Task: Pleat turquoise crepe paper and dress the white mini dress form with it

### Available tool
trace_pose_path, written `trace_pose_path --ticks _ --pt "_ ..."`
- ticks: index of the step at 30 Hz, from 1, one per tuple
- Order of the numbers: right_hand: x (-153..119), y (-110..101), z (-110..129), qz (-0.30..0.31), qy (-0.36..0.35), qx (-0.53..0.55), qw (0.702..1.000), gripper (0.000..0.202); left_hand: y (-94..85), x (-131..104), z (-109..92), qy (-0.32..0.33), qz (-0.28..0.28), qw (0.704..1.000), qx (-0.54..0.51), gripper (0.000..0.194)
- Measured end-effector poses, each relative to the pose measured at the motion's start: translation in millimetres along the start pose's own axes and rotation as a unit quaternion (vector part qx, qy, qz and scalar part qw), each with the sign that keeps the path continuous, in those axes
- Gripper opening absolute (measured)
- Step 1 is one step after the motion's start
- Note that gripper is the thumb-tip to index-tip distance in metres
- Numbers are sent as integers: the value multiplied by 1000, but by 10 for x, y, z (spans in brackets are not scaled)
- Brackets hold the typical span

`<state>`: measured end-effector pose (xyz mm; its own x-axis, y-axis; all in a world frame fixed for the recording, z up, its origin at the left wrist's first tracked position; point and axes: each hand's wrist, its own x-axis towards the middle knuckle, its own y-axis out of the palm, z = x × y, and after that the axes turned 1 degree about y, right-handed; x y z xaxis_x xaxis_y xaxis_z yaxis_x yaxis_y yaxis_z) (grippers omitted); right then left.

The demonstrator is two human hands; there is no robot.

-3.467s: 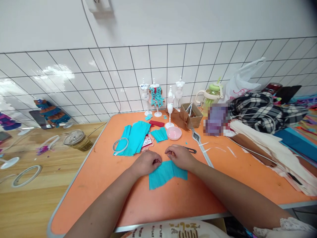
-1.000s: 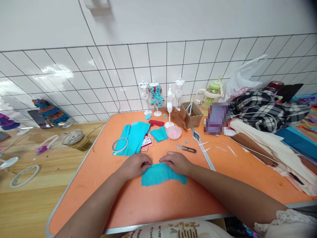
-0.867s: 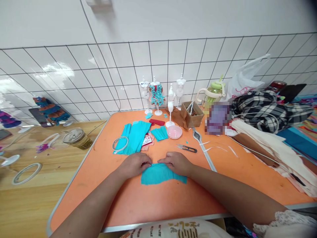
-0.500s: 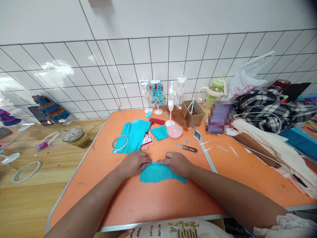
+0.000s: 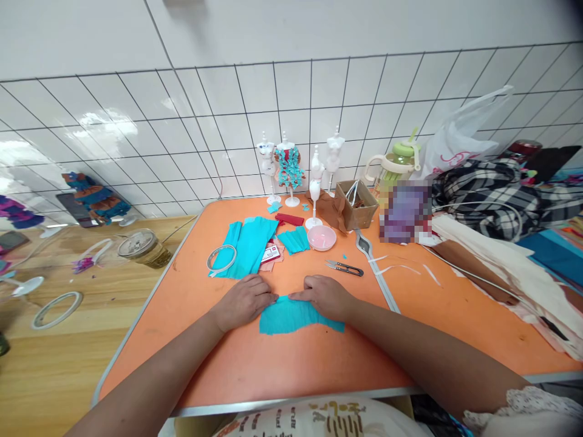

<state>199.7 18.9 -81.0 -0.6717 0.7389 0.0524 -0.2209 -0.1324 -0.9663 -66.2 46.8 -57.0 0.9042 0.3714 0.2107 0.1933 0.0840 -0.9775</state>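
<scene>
A piece of turquoise crepe paper [image 5: 296, 317] lies flat on the orange table in front of me. My left hand [image 5: 248, 298] has its fingers bent together at the paper's upper left edge. At the upper right part, my right hand [image 5: 325, 296] is closed on the same edge, its index finger pointing left. A short stretch of the edge shows between both hands; the thumbs are mostly hidden. Beyond them are larger turquoise crepe sheets [image 5: 252, 240] with a roll of tape [image 5: 221, 259] on top, and a small folded turquoise piece [image 5: 294, 241]. Thread snips [image 5: 345, 267] lie right of them.
A pink bowl [image 5: 322, 238] and small white mannequins [image 5: 314, 188] stand further back, one dressed in turquoise bits [image 5: 290, 167]. A cardboard box [image 5: 358, 209], a green-lidded jug [image 5: 401, 161] and brown and cream sheets [image 5: 496, 267] are to the right. A lidded jar [image 5: 143, 247] stands left.
The view has shifted slightly. Both hands stay at the upper edge of the crepe paper, with hardly any movement.
</scene>
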Motion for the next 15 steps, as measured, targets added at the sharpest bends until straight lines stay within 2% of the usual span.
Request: trace_pose_path --ticks 3,10,15 --pt "0 25 -13 -11 -5 -6 1000 36 -17 -38 -5 -3 6 1000 -19 24" --pt "-11 44 -19 -26 -13 -10 1000 34 -29 -78 -26 -61 -12 992 -110 23" --pt "-11 59 -29 -28 -19 -4 999 34 -42 -63 -46 -48 9 995 -86 23"
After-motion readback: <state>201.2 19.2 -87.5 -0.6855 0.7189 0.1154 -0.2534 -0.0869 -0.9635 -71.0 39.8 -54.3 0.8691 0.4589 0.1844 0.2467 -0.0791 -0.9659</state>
